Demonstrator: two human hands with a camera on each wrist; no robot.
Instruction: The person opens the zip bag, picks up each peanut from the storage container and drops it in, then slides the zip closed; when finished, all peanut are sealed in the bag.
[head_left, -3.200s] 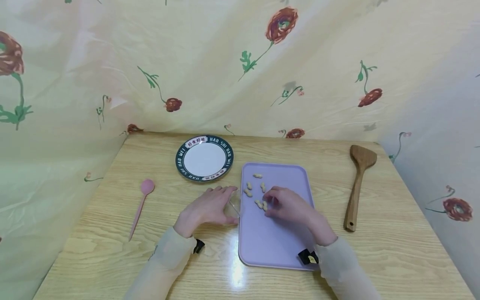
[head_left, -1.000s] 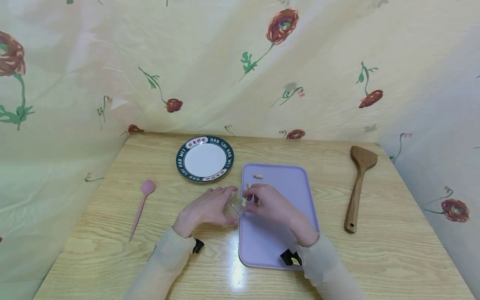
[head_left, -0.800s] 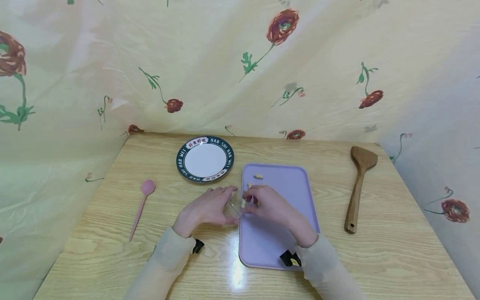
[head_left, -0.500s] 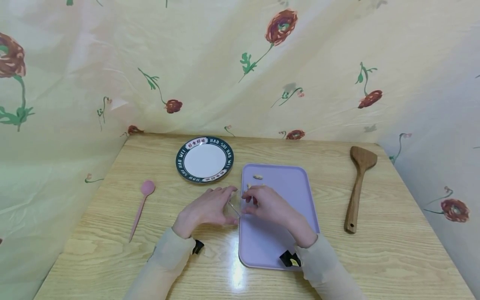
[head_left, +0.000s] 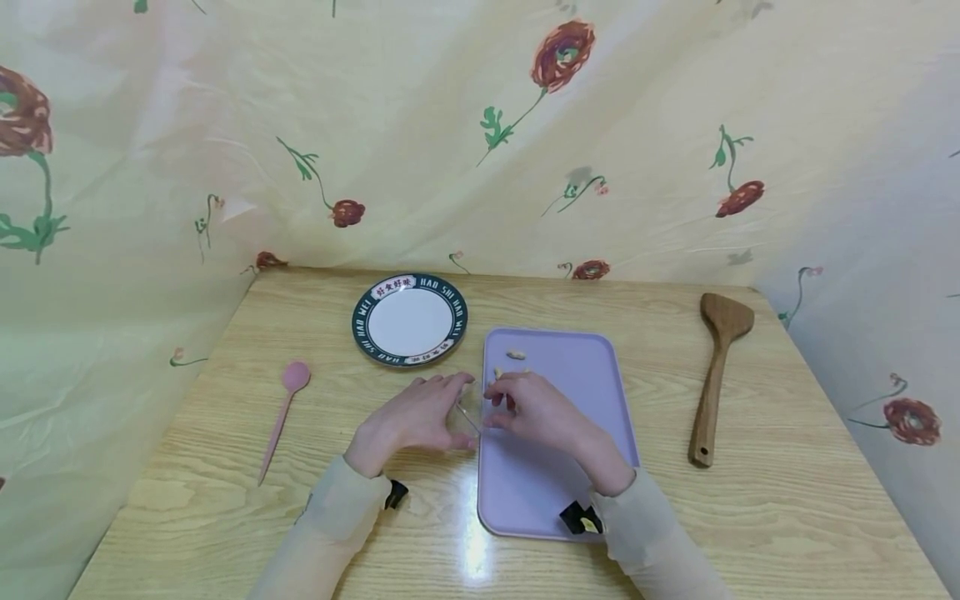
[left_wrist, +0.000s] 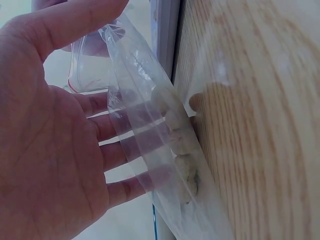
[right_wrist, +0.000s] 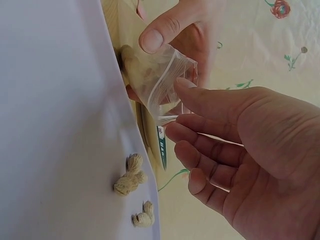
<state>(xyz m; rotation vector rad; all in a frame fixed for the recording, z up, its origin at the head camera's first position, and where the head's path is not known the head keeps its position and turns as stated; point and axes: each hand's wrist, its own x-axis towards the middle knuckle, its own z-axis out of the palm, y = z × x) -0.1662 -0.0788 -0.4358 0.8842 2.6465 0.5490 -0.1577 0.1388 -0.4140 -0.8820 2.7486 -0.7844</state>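
Note:
My left hand (head_left: 420, 412) holds a clear zip bag (right_wrist: 162, 82) between thumb and fingers, beside the left edge of a lilac tray (head_left: 555, 487). In the left wrist view several peanuts (left_wrist: 185, 167) show through the plastic at the low side of the bag. My right hand (head_left: 543, 408) is over the tray's left edge, its thumb and fingertips at the bag's mouth. No peanut shows between its spread fingers. Unshelled peanuts (right_wrist: 130, 177) lie on the tray, partly hidden by this hand in the head view.
A white plate (head_left: 410, 321) with a dark green lettered rim stands behind the left hand. A pink spoon (head_left: 295, 375) lies at the left, and a wooden spatula (head_left: 716, 367) at the right. Flower-patterned cloth (head_left: 450, 133) hangs behind the wooden table.
My right hand has moved left from the peanuts on the tray to the bag's mouth. The peanut it pinched there has gone from its fingertips. The left hand has stayed put.

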